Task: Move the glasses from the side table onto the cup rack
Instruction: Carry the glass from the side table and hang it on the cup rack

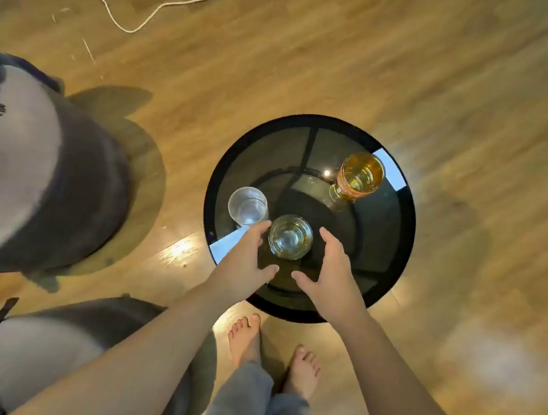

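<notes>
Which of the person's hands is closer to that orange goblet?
Right. The right hand lies below the orange goblet, well apart; the left hand is farther, across the short clear glass.

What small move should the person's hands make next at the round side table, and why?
Probably close both hands on the short clear tumbler. The left hand and right hand flank it, open and apparently not yet gripping. It is the nearest of three glasses on the black side table, all still to move.

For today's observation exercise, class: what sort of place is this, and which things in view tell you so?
Probably a living room in a home. A wooden plank floor, a small round glass side table holding drinking glasses such as the amber goblet, upholstered seating beside it, and the person's bare feet all suggest a home.
</notes>
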Demonstrator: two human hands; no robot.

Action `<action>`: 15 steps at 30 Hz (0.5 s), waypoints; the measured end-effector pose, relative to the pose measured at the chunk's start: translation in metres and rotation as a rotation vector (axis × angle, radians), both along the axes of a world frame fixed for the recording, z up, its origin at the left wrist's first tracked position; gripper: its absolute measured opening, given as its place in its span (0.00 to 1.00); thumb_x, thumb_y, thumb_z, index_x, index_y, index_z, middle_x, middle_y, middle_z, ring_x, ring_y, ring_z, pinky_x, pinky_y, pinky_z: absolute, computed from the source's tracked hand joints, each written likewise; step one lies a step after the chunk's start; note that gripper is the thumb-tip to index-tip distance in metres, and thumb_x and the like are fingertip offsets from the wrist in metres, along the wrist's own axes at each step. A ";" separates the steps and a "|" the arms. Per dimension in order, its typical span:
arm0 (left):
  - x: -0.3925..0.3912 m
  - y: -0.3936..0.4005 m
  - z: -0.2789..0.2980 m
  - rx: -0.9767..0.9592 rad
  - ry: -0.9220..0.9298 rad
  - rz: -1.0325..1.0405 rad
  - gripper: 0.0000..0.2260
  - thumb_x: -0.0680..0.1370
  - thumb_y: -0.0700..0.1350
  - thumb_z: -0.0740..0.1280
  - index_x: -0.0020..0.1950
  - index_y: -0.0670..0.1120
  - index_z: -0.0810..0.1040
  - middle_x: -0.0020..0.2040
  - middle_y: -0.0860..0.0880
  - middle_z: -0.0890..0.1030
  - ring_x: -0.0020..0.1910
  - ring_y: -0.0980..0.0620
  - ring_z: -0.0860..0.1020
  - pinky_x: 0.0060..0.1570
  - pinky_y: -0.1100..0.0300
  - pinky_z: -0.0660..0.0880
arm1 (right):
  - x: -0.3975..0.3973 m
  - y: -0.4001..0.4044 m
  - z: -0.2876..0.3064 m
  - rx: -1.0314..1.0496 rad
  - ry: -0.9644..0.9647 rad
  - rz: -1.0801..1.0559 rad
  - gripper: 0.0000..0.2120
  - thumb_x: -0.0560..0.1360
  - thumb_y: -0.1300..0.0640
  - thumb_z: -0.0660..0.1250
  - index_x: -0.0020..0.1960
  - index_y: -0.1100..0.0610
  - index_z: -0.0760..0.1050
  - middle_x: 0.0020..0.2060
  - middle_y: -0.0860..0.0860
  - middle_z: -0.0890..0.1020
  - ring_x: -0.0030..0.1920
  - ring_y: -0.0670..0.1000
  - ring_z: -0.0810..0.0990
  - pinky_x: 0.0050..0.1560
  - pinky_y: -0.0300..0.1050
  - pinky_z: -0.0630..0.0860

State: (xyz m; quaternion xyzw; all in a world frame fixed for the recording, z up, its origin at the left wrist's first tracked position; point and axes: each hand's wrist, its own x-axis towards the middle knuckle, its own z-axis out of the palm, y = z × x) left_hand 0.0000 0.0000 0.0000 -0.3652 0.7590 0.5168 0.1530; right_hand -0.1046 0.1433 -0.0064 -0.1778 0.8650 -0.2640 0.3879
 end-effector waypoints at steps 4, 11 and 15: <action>-0.006 -0.005 -0.026 -0.034 0.001 -0.064 0.38 0.75 0.42 0.75 0.78 0.55 0.57 0.76 0.54 0.69 0.76 0.53 0.67 0.72 0.57 0.66 | -0.008 -0.014 -0.027 0.033 0.041 0.036 0.47 0.72 0.51 0.78 0.80 0.47 0.51 0.77 0.45 0.63 0.76 0.50 0.64 0.72 0.51 0.66; -0.015 -0.010 -0.049 -0.122 -0.023 -0.186 0.44 0.75 0.41 0.75 0.82 0.55 0.51 0.78 0.53 0.66 0.76 0.50 0.69 0.72 0.55 0.68 | -0.010 -0.025 -0.057 0.044 0.048 0.063 0.48 0.70 0.51 0.79 0.79 0.48 0.52 0.73 0.46 0.68 0.71 0.51 0.69 0.70 0.53 0.72; -0.023 -0.012 -0.061 -0.172 -0.052 -0.237 0.46 0.75 0.44 0.76 0.82 0.56 0.48 0.80 0.53 0.65 0.75 0.49 0.70 0.73 0.52 0.70 | -0.010 -0.028 -0.067 0.012 0.036 0.059 0.49 0.69 0.50 0.80 0.78 0.46 0.52 0.72 0.45 0.69 0.70 0.51 0.70 0.69 0.55 0.74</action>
